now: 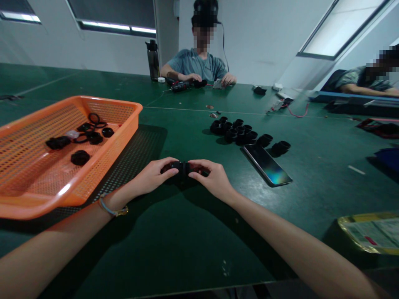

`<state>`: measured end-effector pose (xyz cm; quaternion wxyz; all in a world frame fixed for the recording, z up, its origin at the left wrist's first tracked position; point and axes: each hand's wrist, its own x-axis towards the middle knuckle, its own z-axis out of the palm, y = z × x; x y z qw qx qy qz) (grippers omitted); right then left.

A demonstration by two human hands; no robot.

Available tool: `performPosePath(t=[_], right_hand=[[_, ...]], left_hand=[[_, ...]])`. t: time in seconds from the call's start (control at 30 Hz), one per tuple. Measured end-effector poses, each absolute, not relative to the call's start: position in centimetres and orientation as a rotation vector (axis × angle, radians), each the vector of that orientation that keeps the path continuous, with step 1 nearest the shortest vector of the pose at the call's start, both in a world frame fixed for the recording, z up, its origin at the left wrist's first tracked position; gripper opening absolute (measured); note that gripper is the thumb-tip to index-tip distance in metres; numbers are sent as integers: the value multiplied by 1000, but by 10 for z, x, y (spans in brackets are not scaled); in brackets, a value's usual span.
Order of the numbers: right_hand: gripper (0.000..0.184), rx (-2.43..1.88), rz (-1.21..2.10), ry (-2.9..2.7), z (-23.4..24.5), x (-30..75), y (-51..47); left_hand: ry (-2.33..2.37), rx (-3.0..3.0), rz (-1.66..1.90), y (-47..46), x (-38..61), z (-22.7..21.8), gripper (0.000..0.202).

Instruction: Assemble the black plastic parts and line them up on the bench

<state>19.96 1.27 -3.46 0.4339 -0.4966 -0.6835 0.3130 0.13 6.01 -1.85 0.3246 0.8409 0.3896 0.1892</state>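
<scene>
- Left hand [158,171]: thumb and fingers pinched on left end of a black part [182,167].
- Right hand [212,172]: same pinch, right end of the same part; both hands narrow, tips near each other.
- Black part: between the two hands, low over the green table [183,257], its middle showing. Can't tell if it touches the table. Ends mostly covered by fingers.
- Weight: probably light; small enough for fingertips.
- Stiffness: looks like hard plastic, so likely rigid; material is a guess.
- Grip: smooth dark surface may slip a bit. Probably not fragile, though any thin edges could mark if squeezed hard.
- Best hold: round the outside near each end, thumb on the near side, fingers opposite, middle left free.
- Right and beyond: cluster of black cups [240,132], likely light, easy to tip; take by outer wall. Phone [267,165] just beside them, flat, glossy, likely slippery and breakable; hold by long edges.
- Left: orange basket [120,139], holey, probably light and a little bendy, best by rim. Loose black pieces [80,158] inside.
- Far side: seated person [201,62], dark bottle [152,60] nearby.
</scene>
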Motion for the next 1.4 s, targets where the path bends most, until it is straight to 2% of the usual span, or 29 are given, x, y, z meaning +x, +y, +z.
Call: performPosePath(t=[0.67,0.87,1.03,1.4], right_hand=[[23,-1254,791,-1698,-32,199,12],[37,-1247,813,-1679,-34,200,12],[29,-1221,828,-1696,-35,200,12],[28,-1218,843,-1676,-35,199,13]], left_hand=[[1011,2205,519,60,1,-19,40],[1027,2219,503,61,0,-20,39],[1009,2223,520,62,0,-21,39],[1010,2209,507,60,1,-18,43]])
